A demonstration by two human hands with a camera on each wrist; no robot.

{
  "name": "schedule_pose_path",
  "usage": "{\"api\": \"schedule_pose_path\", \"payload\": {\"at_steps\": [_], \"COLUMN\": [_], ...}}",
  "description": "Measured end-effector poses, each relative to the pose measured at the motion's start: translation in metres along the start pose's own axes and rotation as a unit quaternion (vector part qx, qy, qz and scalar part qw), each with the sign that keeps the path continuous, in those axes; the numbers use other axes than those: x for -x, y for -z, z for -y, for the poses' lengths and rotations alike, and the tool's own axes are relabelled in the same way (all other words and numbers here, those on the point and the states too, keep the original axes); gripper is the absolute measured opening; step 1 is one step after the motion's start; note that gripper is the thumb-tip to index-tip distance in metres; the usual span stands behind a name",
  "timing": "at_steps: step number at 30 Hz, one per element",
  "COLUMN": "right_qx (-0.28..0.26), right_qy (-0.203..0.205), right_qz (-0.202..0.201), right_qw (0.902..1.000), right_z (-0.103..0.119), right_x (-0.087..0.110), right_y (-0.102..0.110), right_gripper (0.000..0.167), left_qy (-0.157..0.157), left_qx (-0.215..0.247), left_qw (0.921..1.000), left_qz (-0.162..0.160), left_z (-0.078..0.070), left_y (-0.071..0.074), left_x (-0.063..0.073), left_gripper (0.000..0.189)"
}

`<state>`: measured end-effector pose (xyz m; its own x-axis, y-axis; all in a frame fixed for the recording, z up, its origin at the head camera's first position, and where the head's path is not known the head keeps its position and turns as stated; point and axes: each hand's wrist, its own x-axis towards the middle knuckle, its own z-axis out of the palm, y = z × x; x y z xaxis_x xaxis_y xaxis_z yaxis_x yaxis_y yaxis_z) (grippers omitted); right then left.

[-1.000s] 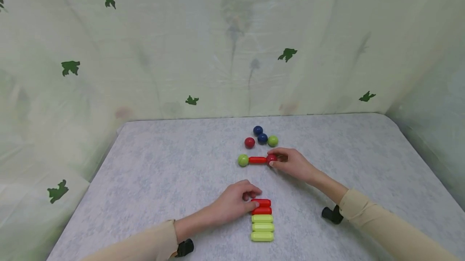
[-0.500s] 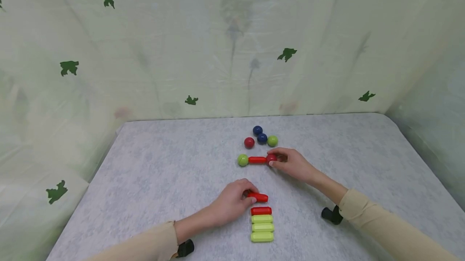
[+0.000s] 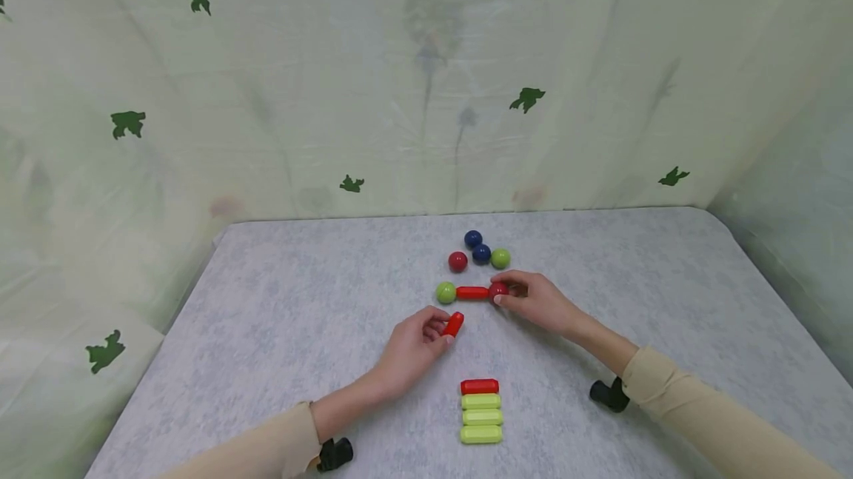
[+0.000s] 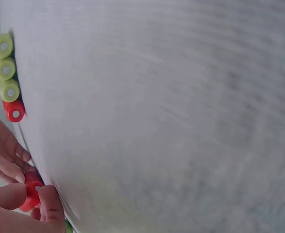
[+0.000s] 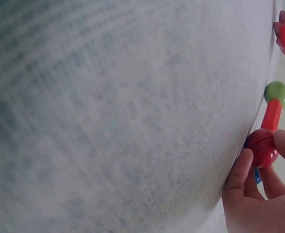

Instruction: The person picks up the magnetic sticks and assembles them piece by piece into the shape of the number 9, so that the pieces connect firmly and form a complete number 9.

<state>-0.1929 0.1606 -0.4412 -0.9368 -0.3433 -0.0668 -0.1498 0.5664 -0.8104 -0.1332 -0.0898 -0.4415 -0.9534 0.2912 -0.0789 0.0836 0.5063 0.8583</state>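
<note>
My left hand (image 3: 412,352) pinches a red rod (image 3: 454,323) between thumb and fingers, tilted with its far end pointing up and right. In the left wrist view a pale round spot marks the end of this red rod (image 4: 34,194). My right hand (image 3: 538,303) holds a dark red ball (image 3: 497,292) on the table. That ball touches one end of another red rod (image 3: 472,293), whose other end meets a green ball (image 3: 446,292). From the right wrist, thumb and fingers show around the dark red ball (image 5: 262,147).
Behind the joined pieces lie two blue balls (image 3: 481,254), a loose red ball (image 3: 457,262) and a green ball (image 3: 500,258). Nearer me, a red rod (image 3: 479,386) lies in a row with three yellow-green rods (image 3: 482,417). A leaf-patterned curtain hangs behind the table (image 3: 300,279).
My left hand has picked the front red rod off the row and carried it forward and left, turning it upward. My right hand stays on the dark red ball.
</note>
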Motion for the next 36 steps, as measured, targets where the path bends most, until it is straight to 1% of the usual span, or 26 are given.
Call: {"api": "schedule_pose_path", "payload": {"at_steps": [1,2,4,7,8,10,14,21,29,36], "right_qx": [-0.001,-0.001,-0.003,-0.004,-0.004,-0.004,-0.004,-0.008,-0.003,-0.002], "right_qy": [-0.001,-0.001,-0.002,-0.003,-0.003,-0.002,0.000,-0.001,-0.004,-0.011], "right_qz": [0.000,0.000,0.001,0.001,0.000,0.001,0.002,0.003,0.006,0.006], "right_qw": [1.0000,1.0000,1.0000,1.0000,1.0000,1.0000,1.0000,1.0000,1.0000,0.9999], "right_z": [0.000,0.000,0.000,0.000,0.000,0.001,0.002,0.002,0.001,0.002], "right_x": [0.000,0.000,0.000,0.000,0.001,0.001,0.001,0.000,-0.001,-0.001], "right_y": [0.000,0.000,0.000,0.001,0.001,0.002,0.002,0.002,0.002,0.002], "right_gripper": [0.036,0.036,0.036,0.036,0.036,0.036,0.036,0.036,0.037,0.037], "left_qy": [0.008,0.023,0.049,0.087,0.100,0.112,0.127,0.129,0.130,0.137], "left_qx": [0.014,0.033,0.083,0.158,0.176,0.200,0.212,0.226,0.225,0.206], "left_qw": [0.9999,0.9992,0.9953,0.9835,0.9792,0.9733,0.9688,0.9656,0.9656,0.9690], "left_qz": [-0.005,-0.008,-0.010,-0.009,-0.010,-0.011,-0.014,-0.012,-0.007,-0.004], "left_z": [0.000,0.000,0.000,-0.002,-0.003,-0.004,-0.005,-0.003,-0.003,-0.005], "left_y": [0.001,0.001,0.002,0.004,0.004,0.005,0.006,0.006,0.008,0.009], "left_x": [-0.001,-0.002,-0.005,-0.010,-0.012,-0.014,-0.016,-0.018,-0.018,-0.017], "left_gripper": [0.026,0.027,0.028,0.031,0.032,0.033,0.035,0.035,0.035,0.036]}}
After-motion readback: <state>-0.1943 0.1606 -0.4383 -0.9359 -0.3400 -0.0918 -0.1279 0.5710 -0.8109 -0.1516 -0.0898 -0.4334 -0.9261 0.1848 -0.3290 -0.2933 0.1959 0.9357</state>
